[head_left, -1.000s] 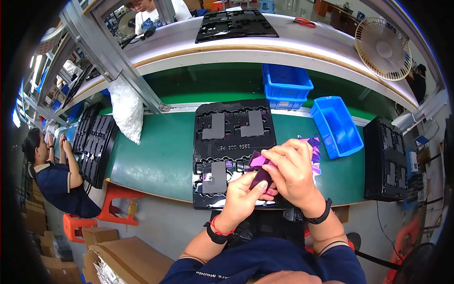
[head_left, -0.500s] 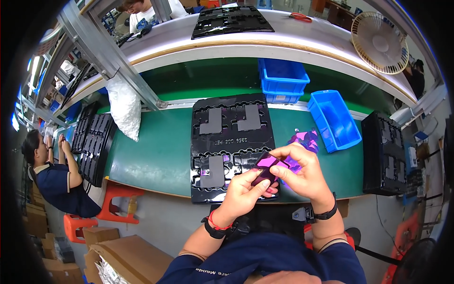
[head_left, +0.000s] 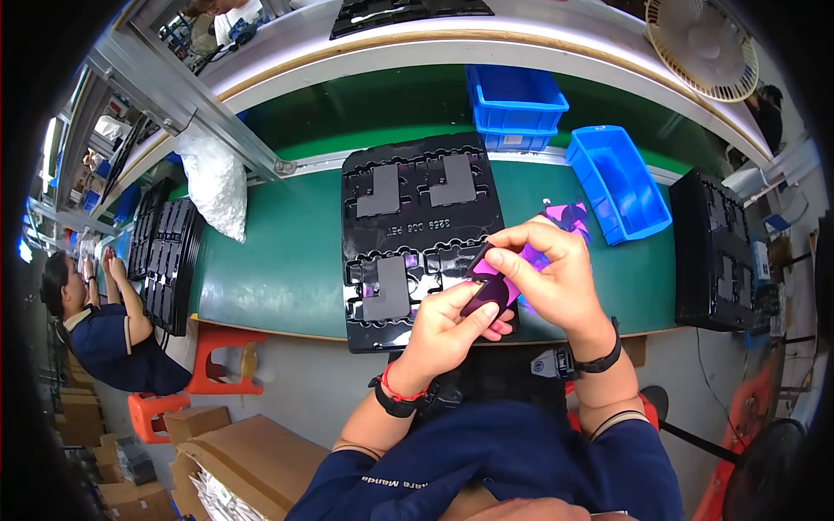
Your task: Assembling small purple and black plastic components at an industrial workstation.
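In front of me both hands hold a dark, flat piece (head_left: pixel 486 295) with shiny purple patches. My left hand (head_left: pixel 441 328) grips its lower end between thumb and fingers. My right hand (head_left: pixel 556 271) pinches its upper edge with thumb and forefinger; whether a film is caught there is too small to tell. Just beyond lies a black moulded plastic tray (head_left: pixel 417 227) with grey L-shaped pieces (head_left: pixel 387 291) in three of its recesses. The near right recess is partly hidden by my hands. Crumpled purple film (head_left: pixel 569 217) lies on the table beyond my right hand.
A blue bin (head_left: pixel 621 187) stands right of the film, with stacked blue bins (head_left: pixel 517 100) behind. Black trays are stacked at the right (head_left: pixel 714 252) and left (head_left: pixel 169 269). A white bag (head_left: pixel 213 187) hangs by the metal post. A co-worker (head_left: pixel 117 326) sits far left.
My view has tilted, so the bench appears higher in the picture. My right thumb and forefinger have shifted to the upper corner of the dark piece, which now stands more slanted.
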Demonstrator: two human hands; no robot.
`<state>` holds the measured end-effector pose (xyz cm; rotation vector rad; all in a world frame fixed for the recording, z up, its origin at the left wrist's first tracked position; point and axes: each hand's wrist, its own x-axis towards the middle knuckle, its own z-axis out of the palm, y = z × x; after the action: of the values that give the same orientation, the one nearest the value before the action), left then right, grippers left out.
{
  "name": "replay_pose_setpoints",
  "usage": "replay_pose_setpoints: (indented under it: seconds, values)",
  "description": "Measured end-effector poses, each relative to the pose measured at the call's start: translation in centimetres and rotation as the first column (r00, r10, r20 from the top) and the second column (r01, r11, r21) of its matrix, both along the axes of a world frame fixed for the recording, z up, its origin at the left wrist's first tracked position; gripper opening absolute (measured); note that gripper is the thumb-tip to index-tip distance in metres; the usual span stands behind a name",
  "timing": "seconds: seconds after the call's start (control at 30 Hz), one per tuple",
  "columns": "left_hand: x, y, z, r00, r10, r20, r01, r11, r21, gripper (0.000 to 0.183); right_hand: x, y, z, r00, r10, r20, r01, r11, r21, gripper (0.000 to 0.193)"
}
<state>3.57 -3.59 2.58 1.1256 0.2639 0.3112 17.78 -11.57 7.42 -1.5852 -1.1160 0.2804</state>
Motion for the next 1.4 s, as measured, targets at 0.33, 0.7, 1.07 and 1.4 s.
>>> replay_pose_setpoints:
  seconds: [0.33,0.7,1.07,1.4]
  values:
    - [-0.1,0.0,0.0,1.0,0.007,-0.013,-0.007,1.0,0.014,0.022,0.1,0.1,-0.4,0.959,0.057,-0.277,-0.05,0.998,0.031,0.009]
    - [-0.1,-0.2,0.1,1.0,0.028,-0.014,-0.028,0.999,0.019,0.023,-0.4,-0.4,-0.2,0.993,-0.054,0.102,0.043,0.993,0.107,0.008]
    - [0.1,-0.3,-0.1,0.999,0.039,0.008,-0.039,0.999,0.034,0.023,-1.0,-0.4,-0.2,0.971,-0.115,0.211,0.083,0.985,0.153,0.01]
    - [0.1,-0.2,-0.5,0.997,0.044,0.067,-0.047,0.998,0.044,0.023,-0.7,0.1,-0.5,0.826,-0.161,0.541,-0.006,0.956,0.294,0.019]
